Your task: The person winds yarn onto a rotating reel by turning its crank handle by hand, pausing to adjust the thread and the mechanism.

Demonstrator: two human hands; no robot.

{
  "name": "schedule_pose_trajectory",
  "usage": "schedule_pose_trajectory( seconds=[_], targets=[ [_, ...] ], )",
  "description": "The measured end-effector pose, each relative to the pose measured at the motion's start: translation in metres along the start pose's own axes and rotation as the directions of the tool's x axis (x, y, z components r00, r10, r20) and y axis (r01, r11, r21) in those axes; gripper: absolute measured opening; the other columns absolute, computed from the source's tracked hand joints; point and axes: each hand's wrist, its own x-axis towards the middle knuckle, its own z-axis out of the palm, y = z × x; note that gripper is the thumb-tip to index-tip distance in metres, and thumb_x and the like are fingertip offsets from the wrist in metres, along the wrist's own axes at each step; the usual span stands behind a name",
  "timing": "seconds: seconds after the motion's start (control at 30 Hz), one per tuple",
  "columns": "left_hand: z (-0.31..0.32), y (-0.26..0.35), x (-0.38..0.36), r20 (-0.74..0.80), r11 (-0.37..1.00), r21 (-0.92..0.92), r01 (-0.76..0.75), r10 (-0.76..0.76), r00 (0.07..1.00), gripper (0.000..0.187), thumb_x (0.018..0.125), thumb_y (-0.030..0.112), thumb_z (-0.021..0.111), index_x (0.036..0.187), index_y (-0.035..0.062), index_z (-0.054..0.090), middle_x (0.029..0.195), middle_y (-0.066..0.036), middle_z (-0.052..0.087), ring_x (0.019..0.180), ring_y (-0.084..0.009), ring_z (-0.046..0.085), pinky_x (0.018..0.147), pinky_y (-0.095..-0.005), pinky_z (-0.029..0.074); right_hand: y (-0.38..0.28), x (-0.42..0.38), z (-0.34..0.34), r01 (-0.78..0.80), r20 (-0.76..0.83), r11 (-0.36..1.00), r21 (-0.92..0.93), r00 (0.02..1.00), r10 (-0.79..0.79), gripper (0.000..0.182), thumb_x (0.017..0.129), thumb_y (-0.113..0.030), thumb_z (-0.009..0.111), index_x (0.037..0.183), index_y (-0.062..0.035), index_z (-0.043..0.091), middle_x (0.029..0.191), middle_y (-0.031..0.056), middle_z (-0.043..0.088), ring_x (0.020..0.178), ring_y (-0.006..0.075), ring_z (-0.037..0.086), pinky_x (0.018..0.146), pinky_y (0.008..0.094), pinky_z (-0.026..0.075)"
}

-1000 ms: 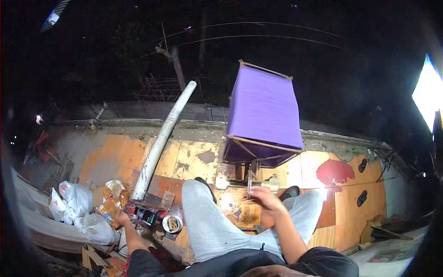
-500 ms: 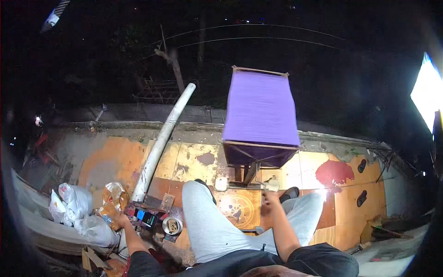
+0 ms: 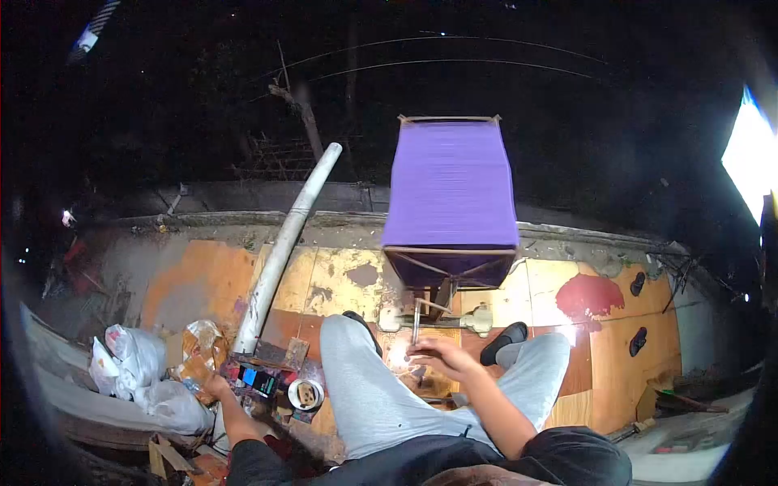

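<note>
In front of me stands a large reel point(image 3: 454, 186) with a wooden frame, wound with purple thread and looking blurred. A thin crank handle point(image 3: 416, 320) projects from its base towards me. My right hand point(image 3: 444, 356) is at the near end of this handle, fingers curled around it. Far to the left, my left hand point(image 3: 215, 388) is closed beside a crumpled orange-brown plastic packet point(image 3: 204, 347). What its fingers hold is too small to make out. A phone with a lit screen point(image 3: 255, 381) and a round tin point(image 3: 305, 394) are close to that hand.
White plastic bags point(image 3: 134, 364) lie at the left. A long pale pole point(image 3: 288, 251) leans outward beyond the phone. Dark sandals point(image 3: 638, 340) rest on the patterned floor sheet point(image 3: 608, 373) at right. A bright light point(image 3: 750, 158) shines at the right edge.
My right hand has swung left from the right side of the reel's base, and the crank handle now shows at left. The reel appears slightly farther left. My left hand has barely moved.
</note>
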Motion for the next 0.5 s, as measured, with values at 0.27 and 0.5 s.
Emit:
schedule_pose_trajectory(
  seconds=[0.27, 0.5],
  targets=[
    [0.004, -0.01, 0.002, -0.043, 0.989, -0.011, -0.146, 0.146, 0.988, 0.025, 0.081, 0.019, 0.058, 0.094, 0.0022, 0.071, 0.088, -0.021, 0.069, 0.082, -0.0385, 0.066, 0.076, -0.0446, 0.049, -0.084, -0.084, -0.094, 0.012, -0.593, 0.862, -0.507, 0.72, -0.359, 0.014, 0.084, -0.014, 0.056, 0.083, -0.0026, 0.064, 0.073, 0.0056, 0.063, 0.067, 0.0131, 0.062, 0.058, 0.0254, 0.047],
    [-0.022, 0.029, -0.018, 0.053, 0.991, 0.07, 0.117, -0.121, 0.991, 0.028, 0.083, 0.024, 0.059, 0.099, 0.0055, 0.072, 0.092, -0.021, 0.068, 0.089, -0.038, 0.065, 0.079, -0.045, 0.049, 0.009, -0.015, -0.188, -0.423, -0.64, 0.486, -0.765, 0.59, -0.492, 0.026, 0.076, -0.024, 0.066, 0.086, -0.001, 0.071, 0.079, 0.0183, 0.069, 0.074, 0.0242, 0.066, 0.065, 0.0332, 0.051]
  ],
)
